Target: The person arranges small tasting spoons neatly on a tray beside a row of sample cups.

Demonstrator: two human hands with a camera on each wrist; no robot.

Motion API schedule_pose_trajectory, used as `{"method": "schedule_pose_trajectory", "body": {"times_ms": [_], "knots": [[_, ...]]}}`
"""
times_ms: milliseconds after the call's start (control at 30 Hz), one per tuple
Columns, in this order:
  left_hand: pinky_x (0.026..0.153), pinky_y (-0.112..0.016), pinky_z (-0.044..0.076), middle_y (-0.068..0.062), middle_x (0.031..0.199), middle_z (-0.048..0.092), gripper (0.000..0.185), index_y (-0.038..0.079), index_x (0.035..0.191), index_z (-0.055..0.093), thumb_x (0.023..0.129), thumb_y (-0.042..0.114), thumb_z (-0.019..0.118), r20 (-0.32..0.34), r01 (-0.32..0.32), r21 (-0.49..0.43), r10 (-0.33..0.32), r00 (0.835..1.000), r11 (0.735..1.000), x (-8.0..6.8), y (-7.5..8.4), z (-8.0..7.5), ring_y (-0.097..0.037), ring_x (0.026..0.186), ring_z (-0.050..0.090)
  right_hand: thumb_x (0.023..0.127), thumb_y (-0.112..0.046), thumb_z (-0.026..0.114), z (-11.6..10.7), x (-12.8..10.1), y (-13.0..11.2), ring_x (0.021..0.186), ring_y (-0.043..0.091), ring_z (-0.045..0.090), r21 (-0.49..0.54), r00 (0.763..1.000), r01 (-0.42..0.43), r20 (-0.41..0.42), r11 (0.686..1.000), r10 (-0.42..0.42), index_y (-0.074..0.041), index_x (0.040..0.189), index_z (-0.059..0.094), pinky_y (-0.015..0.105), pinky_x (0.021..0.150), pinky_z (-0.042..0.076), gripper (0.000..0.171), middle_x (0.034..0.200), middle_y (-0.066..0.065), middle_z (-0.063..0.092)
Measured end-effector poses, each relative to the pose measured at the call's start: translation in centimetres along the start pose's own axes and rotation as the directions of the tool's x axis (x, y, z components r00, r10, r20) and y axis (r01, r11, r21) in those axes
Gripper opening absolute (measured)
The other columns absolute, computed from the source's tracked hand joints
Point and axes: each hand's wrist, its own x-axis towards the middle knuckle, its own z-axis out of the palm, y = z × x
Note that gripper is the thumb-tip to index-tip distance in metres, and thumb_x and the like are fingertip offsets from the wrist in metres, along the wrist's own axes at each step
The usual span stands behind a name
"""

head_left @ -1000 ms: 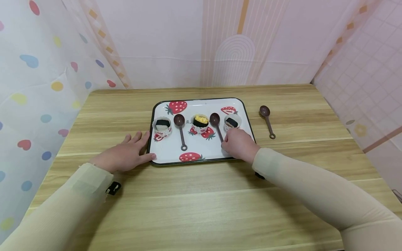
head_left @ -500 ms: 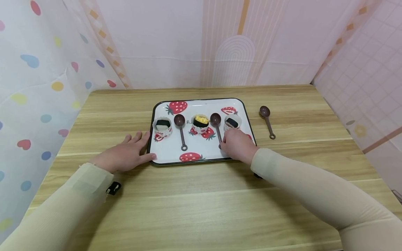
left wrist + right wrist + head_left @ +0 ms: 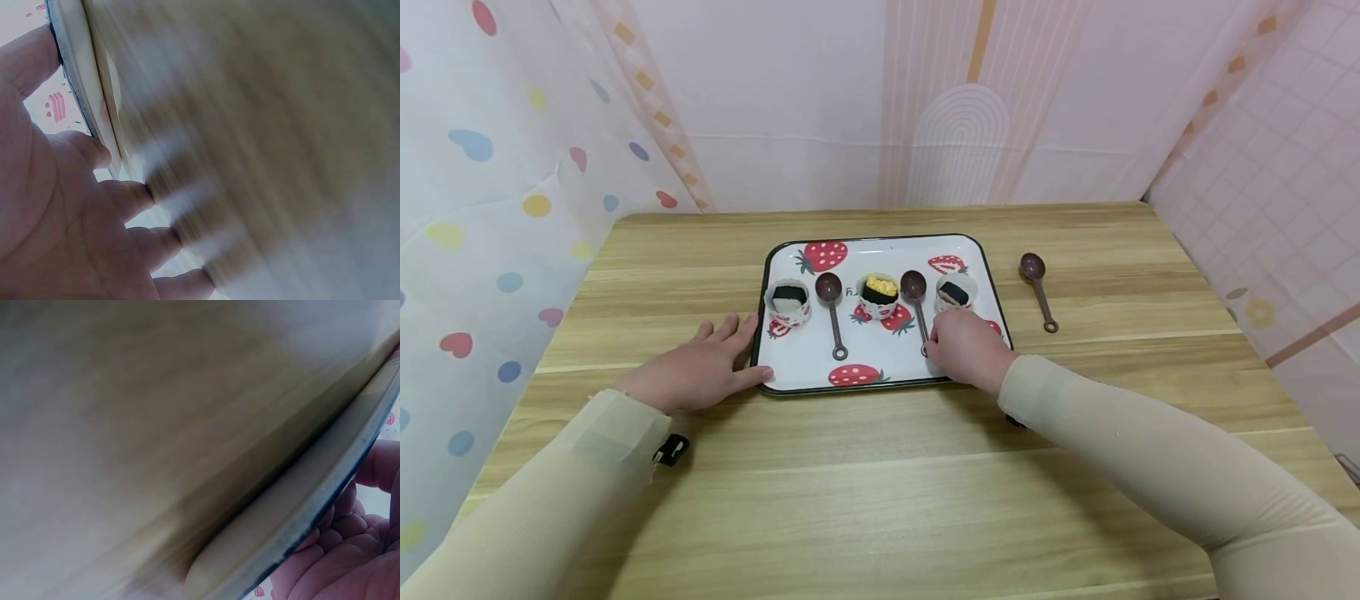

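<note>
A: Head view first. What is the surface?

B: A light wood-grain table (image 3: 880,467) set in a corner. Behind it hangs a pale pink backdrop (image 3: 820,100) with an arch motif; a sheet (image 3: 490,192) with coloured hearts and dots is on the left, a pink tile-pattern sheet (image 3: 1285,192) on the right.

A: What is on the table?

B: A white tray (image 3: 805,358) with a dark rim and strawberry print, near the middle. Three cups (image 3: 790,302) sit in a row on it, with two brown spoons between them. A third spoon (image 3: 1038,289) lies on the bare wood, apart from the tray's right edge.

A: The hands?

B: Left hand (image 3: 696,371) lies flat, fingers straight and spread, thumb tip touching the tray's left rim; it holds nothing. Right hand (image 3: 967,348) is curled over the tray's near right part, fingertips at the handle end of the right tray spoon (image 3: 916,302). I cannot tell whether it actually grips the handle.

A: Left wrist view?

B: Blurred. The palm (image 3: 56,231) is open, fingers extended on the wood, thumb against the tray rim (image 3: 69,75).

A: Right wrist view?

B: Blurred wood and the tray edge (image 3: 325,494) seen from low; curled fingers (image 3: 337,550) show beyond it. The spoon is not visible here.
</note>
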Motion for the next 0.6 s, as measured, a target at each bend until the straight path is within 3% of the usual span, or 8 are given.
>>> {"method": "schedule_pose_trajectory", "body": {"times_ms": [600], "knots": [[0.114, -0.079, 0.029, -0.036, 0.172, 0.005, 0.111, 0.007, 0.17, 0.004, 0.097, 0.082, 0.041, -0.012, 0.002, 0.004, -0.002, 1.0, 1.0, -0.11, 0.14, 0.07, -0.068, 0.152, 0.005, 0.103, -0.022, 0.065, 0.04, -0.28, 0.06, 0.072, 0.019, 0.063, 0.003, 1.0, 0.013, -0.013, 1.0, -0.012, -0.009, 0.092, 0.08, 0.027, 0.06, 0.049, 0.023, 0.079, 0.003, 0.072]]}}
